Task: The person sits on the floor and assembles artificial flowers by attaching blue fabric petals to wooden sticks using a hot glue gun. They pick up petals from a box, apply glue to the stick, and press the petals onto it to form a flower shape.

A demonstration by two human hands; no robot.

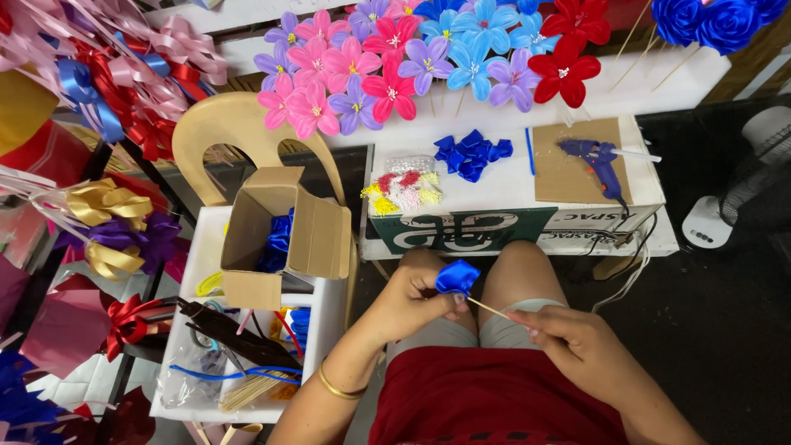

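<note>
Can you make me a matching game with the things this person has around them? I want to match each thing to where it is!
Things:
1. blue ribbon flower
2. glue gun
3. cardboard box
4. thin wooden stick

Places:
A. lying on a brown cardboard sheet on the table
B. on the white tray, open, with blue ribbon inside
C. pinched by the left hand
D. running from the flower to the right hand

Pairs: 1-C, 2-A, 3-B, 4-D
</note>
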